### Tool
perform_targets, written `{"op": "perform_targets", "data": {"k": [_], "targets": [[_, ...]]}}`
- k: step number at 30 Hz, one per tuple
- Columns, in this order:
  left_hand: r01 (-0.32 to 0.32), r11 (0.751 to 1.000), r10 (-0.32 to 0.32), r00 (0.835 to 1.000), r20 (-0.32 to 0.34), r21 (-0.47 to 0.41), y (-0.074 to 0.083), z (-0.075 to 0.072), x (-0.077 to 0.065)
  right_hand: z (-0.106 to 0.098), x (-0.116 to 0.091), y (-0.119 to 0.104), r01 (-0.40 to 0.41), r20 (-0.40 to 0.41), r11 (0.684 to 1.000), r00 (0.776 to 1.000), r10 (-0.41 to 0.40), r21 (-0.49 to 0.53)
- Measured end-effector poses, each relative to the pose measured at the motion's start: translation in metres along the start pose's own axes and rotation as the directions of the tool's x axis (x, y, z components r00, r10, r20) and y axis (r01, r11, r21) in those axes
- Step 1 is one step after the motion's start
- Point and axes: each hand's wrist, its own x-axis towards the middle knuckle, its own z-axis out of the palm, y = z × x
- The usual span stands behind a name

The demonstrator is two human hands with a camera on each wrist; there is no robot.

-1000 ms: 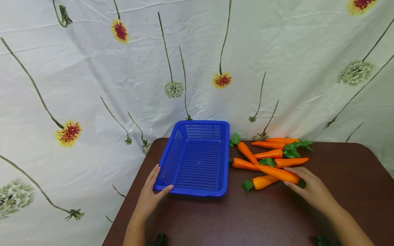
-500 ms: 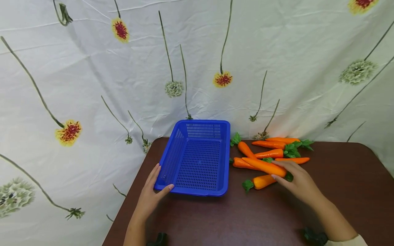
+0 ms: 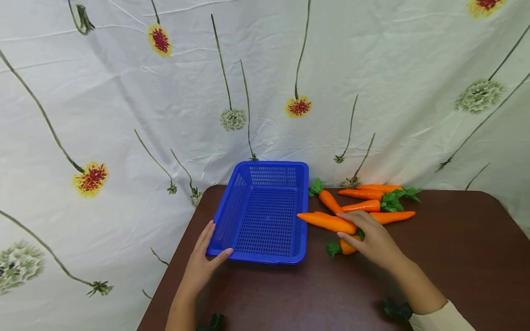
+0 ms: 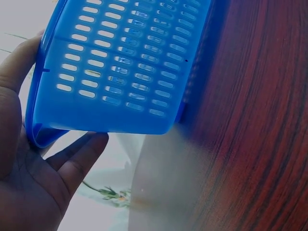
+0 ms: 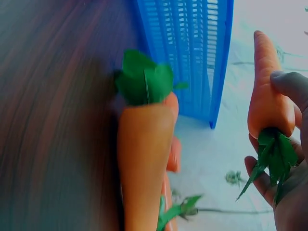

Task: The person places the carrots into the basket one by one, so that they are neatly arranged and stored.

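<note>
One orange carrot (image 3: 325, 222) is resting between the thumb and fingers of my right hand (image 3: 374, 241), gripped near its thick leafy end, so these fingers are standing only as far apart as the carrot is thick. It is hanging above the worktop (image 3: 306, 299) at the right of the blue basket (image 3: 269, 220), its narrow tip pointing leftward and overlapping the basket's right rim as my head view is showing it; whether it is touching that rim, I cannot tell. My left hand (image 3: 201, 262) is bracing the basket's near left corner, its fingers spreading wide and nearly straight along the left side, its thumb lying at the near rim. More carrots are lying in a loose heap right of the basket: a near carrot (image 3: 348, 246), leaves facing the basket, is lying partly covered by my right hand; a slanting carrot (image 3: 330, 201) is stretching away from the basket's far right corner; two back carrots (image 3: 360, 195) are lying close together farther right. Behind the basket, a white flower-printed cloth (image 3: 265, 82) is hanging. Well right of the basket, a pale sleeve (image 3: 440, 317) is covering part of my right forearm.
</note>
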Motion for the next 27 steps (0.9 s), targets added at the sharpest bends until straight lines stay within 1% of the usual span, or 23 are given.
{"op": "perform_targets", "data": {"k": [3,8,11,18,22,27], "targets": [[0.003,1.000,-0.003,1.000,0.002,0.002,0.001,0.000,0.000,0.006,0.005,-0.007,0.015,0.013,1.000,1.000,-0.015,0.014],[0.012,1.000,-0.012,1.000,0.004,0.004,0.002,0.000,0.000,0.015,0.014,-0.018,0.010,0.042,0.999,0.999,-0.011,0.042],[0.015,1.000,-0.015,1.000,0.007,0.008,0.002,0.000,0.000,0.021,0.018,-0.023,0.028,0.031,0.998,0.999,-0.030,0.064],[0.021,1.000,-0.021,1.000,0.002,0.012,0.000,0.000,-0.001,0.042,0.027,-0.037,0.111,-0.027,0.988,0.994,-0.109,0.105],[0.017,1.000,-0.017,1.000,-0.001,0.014,-0.001,0.001,-0.001,0.052,0.034,-0.049,0.121,-0.054,0.983,0.992,-0.114,0.137],[0.013,1.000,-0.013,1.000,-0.005,0.013,-0.001,0.001,-0.001,0.063,0.041,-0.062,0.120,-0.054,0.980,0.992,-0.113,0.161]]}}
